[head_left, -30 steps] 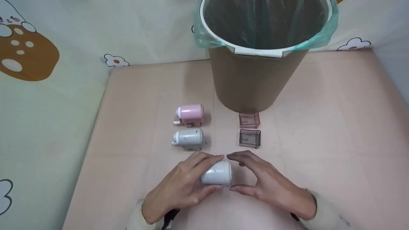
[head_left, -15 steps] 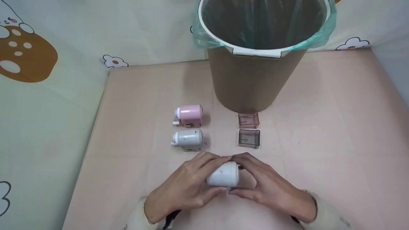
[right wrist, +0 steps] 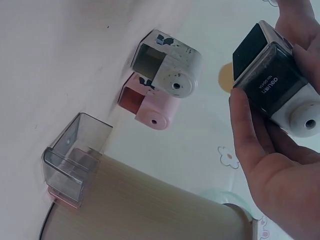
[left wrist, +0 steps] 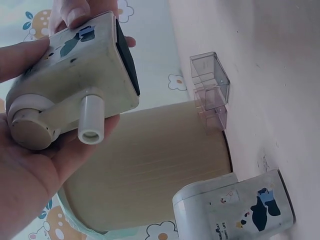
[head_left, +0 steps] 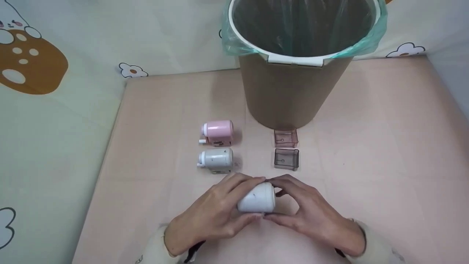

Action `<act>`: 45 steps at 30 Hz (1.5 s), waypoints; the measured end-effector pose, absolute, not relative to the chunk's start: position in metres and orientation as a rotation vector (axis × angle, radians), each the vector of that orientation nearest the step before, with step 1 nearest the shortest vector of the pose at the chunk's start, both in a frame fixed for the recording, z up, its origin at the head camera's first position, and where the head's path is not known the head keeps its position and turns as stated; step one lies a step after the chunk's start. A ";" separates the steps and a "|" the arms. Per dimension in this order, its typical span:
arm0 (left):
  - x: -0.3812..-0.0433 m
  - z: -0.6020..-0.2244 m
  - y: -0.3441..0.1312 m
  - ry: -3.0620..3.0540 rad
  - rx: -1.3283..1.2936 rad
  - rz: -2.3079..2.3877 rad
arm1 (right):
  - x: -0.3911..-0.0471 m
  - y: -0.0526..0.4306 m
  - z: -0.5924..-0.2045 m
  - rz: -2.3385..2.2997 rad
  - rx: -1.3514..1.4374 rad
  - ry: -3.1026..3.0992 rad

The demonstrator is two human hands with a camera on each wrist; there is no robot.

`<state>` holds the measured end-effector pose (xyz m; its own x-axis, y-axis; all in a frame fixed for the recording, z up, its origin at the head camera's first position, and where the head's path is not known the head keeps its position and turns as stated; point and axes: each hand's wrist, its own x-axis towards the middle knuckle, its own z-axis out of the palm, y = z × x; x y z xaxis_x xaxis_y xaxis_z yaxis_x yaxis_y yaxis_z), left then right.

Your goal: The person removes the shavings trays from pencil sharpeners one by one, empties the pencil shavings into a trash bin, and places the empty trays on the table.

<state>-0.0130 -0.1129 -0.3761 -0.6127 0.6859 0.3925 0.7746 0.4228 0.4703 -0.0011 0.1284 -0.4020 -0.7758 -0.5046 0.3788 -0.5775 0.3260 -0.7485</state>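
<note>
A white crank pencil sharpener (head_left: 258, 198) is held above the table by my left hand (head_left: 210, 211), fingers on one side and thumb on the other. Its crank handle (left wrist: 91, 120) shows in the left wrist view. At the front end, my right hand (head_left: 313, 209) pinches the sharpener between thumb and fingers, around the dark see-through drawer (right wrist: 272, 80), which sits in the body. Beyond the hands lie a grey-white pencil sharpener (head_left: 218, 158) and a pink pencil sharpener (head_left: 220, 129), each with an open drawer slot. To their right are a smoky drawer (head_left: 286, 159) and a pinkish drawer (head_left: 285, 138).
A tall brown bin (head_left: 289, 91) with a green liner bag (head_left: 234, 40) stands at the back, just behind the pinkish drawer. A pale pink cover lies over the table (head_left: 384, 146). Patterned cloth (head_left: 176, 36) hangs along the back and left.
My left hand has shifted the white sharpener a little to the right. My right fingers, apart from it a second ago, have closed in on its front end.
</note>
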 end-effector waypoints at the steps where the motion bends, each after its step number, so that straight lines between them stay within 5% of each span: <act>1: -0.013 -0.376 -0.113 -2.526 -1.314 -0.949 | -0.001 0.129 -0.402 1.463 1.018 -2.485; 45: -0.022 -0.371 -0.111 -2.440 -1.408 -0.839 | -0.002 0.137 -0.403 1.412 1.004 -2.422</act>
